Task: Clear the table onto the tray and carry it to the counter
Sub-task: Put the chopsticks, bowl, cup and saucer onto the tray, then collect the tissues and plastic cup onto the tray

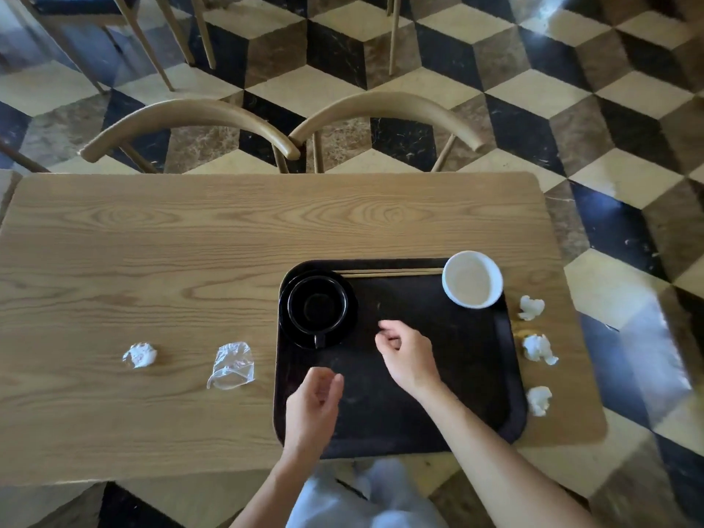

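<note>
Both forearms are bare, no sleeves reaching the wrists; the left hand and right hand wear no rings or watch, and pale grey-white trousers cover the legs

Beyond the tabletop's far edge stand two wooden chairs with curved backrests, the left chair and the right chair, their ends nearly touching near the middle of that edge. Further off, in the upper left corner of the view, the slanting legs of more chairs show, with a dark seat above them. Under everything lies a polished floor of cream, brown and black marble tiles set in a cube pattern, with bright glare on it at the right.
</note>
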Demonstrator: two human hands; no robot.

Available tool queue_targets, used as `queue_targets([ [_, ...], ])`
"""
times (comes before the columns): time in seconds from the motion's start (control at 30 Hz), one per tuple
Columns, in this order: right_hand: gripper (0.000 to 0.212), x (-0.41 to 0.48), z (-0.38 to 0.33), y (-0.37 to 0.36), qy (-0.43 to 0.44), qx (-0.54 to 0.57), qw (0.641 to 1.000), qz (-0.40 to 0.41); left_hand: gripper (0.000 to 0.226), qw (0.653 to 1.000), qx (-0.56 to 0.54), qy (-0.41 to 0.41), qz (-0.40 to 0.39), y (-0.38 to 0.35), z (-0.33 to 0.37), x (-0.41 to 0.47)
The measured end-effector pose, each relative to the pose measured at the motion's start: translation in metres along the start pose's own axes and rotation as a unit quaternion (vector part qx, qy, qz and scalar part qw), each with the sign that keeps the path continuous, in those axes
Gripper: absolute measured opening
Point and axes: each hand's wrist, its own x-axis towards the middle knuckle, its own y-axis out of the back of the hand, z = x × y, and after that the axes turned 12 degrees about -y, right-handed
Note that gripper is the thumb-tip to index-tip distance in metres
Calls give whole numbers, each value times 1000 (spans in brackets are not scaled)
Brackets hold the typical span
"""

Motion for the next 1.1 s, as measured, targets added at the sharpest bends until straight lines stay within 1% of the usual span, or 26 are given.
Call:
queue_targets([
  [0.03, 25, -7, 8, 13, 17, -14, 999, 25, 8, 998, 40, -29, -42, -7, 1, -3],
  [0.1, 22, -20, 26, 46, 44, -35, 994, 96, 7, 980, 125, -98, -119, -20, 4, -4],
  [0.17, 20, -33, 49, 82, 54, -64, 980, 178, 24, 947, 211, -170, -175, -33, 9, -2],
  [0.23, 24, -42, 75, 117, 34, -94, 968, 232, 37, 915, 268, -222, -202, -46, 13, 2],
  [0.3, 34, -48, 102, 145, -1, -152, 955, 255, 51, 892, 323, -241, -203, -57, 18, 6],
  [0.37, 48, -50, 124, 163, -39, -218, 946, 238, 66, 877, 371, -220, -212, -65, 20, 9],
  [0.43, 53, -48, 144, 173, -68, -255, 943, 205, 74, 872, 400, -173, -221, -70, 17, 7],
  [0.5, 43, -41, 161, 178, -78, -254, 949, 169, 78, 872, 415, -150, -214, -74, 12, 2],
  [0.57, 31, -33, 171, 185, -77, -234, 957, 151, 89, 865, 431, -149, -211, -77, 10, -3],
  [0.67, 24, -22, 172, 196, -74, -171, 963, 194, 101, 856, 446, -143, -218, -79, 12, -3],
  [0.77, 30, -9, 159, 209, 14, -101, 955, 280, 97, 861, 443, -128, -215, -82, 14, -3],
  [0.83, 34, 6, 149, 212, 72, -105, 947, 295, 95, 858, 449, -118, -218, -83, 12, -3],
  [0.87, 35, 16, 147, 212, 88, -123, 948, 279, 93, 858, 451, -113, -219, -83, 12, -3],
  [0.9, 36, 24, 146, 210, 86, -145, 953, 253, 91, 857, 453, -109, -220, -84, 11, -3],
  [0.97, 38, 34, 149, 202, 41, -193, 961, 192, 89, 854, 456, -103, -226, -83, 10, -2],
  [1.0, 39, 35, 155, 198, 28, -214, 960, 177, 89, 854, 457, -102, -228, -83, 10, -3],
  [1.03, 38, 35, 160, 195, 27, -225, 958, 174, 90, 855, 455, -103, -226, -83, 11, -3],
  [1.1, 37, 35, 164, 196, 49, -199, 960, 188, 92, 856, 454, -104, -224, -83, 9, -2],
])
